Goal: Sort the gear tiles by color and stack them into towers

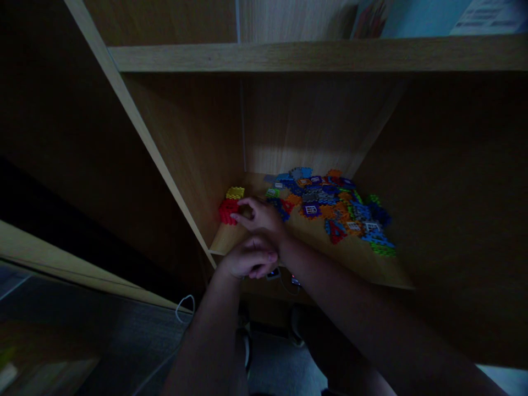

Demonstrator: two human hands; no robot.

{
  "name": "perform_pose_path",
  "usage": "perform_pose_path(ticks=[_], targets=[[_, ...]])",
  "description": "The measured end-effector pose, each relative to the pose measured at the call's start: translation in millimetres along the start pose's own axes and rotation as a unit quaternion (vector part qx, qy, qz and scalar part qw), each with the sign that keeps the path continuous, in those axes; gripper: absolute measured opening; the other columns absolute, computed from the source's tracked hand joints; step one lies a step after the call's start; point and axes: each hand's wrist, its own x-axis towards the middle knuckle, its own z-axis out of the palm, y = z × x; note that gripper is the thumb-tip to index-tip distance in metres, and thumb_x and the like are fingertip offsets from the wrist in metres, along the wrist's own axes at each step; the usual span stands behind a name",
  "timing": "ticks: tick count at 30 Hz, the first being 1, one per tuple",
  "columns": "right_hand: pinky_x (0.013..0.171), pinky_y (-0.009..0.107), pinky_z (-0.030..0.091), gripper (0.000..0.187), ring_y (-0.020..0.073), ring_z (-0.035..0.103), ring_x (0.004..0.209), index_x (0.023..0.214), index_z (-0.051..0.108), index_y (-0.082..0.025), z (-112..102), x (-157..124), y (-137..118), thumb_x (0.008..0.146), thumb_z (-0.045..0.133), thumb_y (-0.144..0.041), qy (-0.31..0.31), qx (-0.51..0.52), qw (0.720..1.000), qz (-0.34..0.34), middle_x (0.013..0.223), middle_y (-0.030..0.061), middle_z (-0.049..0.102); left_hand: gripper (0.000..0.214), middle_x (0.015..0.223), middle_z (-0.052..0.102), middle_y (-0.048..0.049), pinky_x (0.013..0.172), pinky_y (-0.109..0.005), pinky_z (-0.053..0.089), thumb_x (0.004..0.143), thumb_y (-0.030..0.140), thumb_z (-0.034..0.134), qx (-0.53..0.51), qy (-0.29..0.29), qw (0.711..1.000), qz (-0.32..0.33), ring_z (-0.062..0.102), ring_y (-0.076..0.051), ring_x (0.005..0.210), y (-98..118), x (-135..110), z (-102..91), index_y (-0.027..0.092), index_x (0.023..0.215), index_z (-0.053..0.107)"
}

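My right hand [263, 217] reaches across to the left side of a wooden shelf, thumb and forefinger bent against a stack of red toothed-edge plastic tiles [228, 212]. Just behind that stack sits a stack of yellow tiles [235, 192]. My left hand [250, 258] is closed in front of the shelf edge, below my right wrist, with its fingers curled in. Whether it has anything inside is hidden. Right of my hands spreads a loose pile of blue, orange, purple, green and red tiles [325, 198], some with white window grids.
The shelf board [305, 239] has side walls and an upper shelf edge [313, 56] above it. Blue printed material [416, 19] stands on the upper shelf. Below the board are a small device with a lit display [273, 273] and a white cable [185, 308] at lower left.
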Motion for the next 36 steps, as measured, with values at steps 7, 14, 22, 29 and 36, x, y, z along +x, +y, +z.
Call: perform_pose_path(ticks=[7,14,22,29,36], targets=[[0.078,0.032,0.057,0.038,0.0183,0.072,0.087,0.119,0.072,-0.025,1.0,2.2,2.3,0.090,0.082,-0.047,-0.002,-0.004,1.000,-0.009,0.119,0.0066,0.075,0.070,0.034,0.039,-0.0015,0.045,-0.032,0.025,0.087,0.077,0.063,0.000,0.013,1.000,-0.009,0.031,-0.013,0.033,-3.7,-0.2,-0.8,0.025,0.040,0.053],[0.081,0.030,0.057,0.037,0.0189,0.070,0.096,0.118,0.070,-0.025,-8.7,-2.2,-0.2,0.095,0.076,-0.054,0.061,-0.007,0.998,-0.014,0.121,0.0072,0.071,0.069,0.035,0.038,-0.0013,0.048,-0.032,0.024,0.089,0.074,0.060,0.007,0.016,1.000,-0.002,0.031,-0.013,0.035,-6.5,-1.8,-3.1,0.026,0.041,0.052],[0.098,0.036,0.054,0.027,0.0239,0.070,0.103,0.105,0.074,-0.020,-94.7,25.3,43.9,0.108,0.050,-0.033,0.128,-0.179,0.975,0.010,0.110,0.0115,0.073,0.068,0.034,0.036,0.0001,0.045,-0.032,0.022,0.094,0.068,0.060,0.000,0.009,1.000,0.003,0.028,-0.011,0.033,-10.9,-4.1,-7.6,0.024,0.043,0.050],[0.098,0.041,0.054,0.036,0.0343,0.072,0.117,0.125,0.077,-0.013,-221.7,44.9,138.3,0.104,0.059,-0.036,-0.039,-0.441,0.838,0.319,0.127,0.0242,0.074,0.064,0.038,0.042,0.0010,0.042,-0.028,0.018,0.090,0.065,0.068,-0.037,0.014,0.999,-0.005,0.029,-0.009,0.034,-17.5,-2.4,-9.4,0.021,0.048,0.052],[0.097,0.036,0.054,0.042,0.0305,0.072,0.117,0.128,0.078,-0.021,-251.0,39.6,181.5,0.103,0.061,-0.050,-0.116,-0.450,0.827,0.317,0.131,0.0148,0.076,0.058,0.038,0.042,0.0029,0.040,-0.025,0.018,0.092,0.057,0.070,-0.064,0.000,0.998,0.010,0.029,-0.007,0.034,-14.0,-0.6,-8.3,0.018,0.051,0.057]])
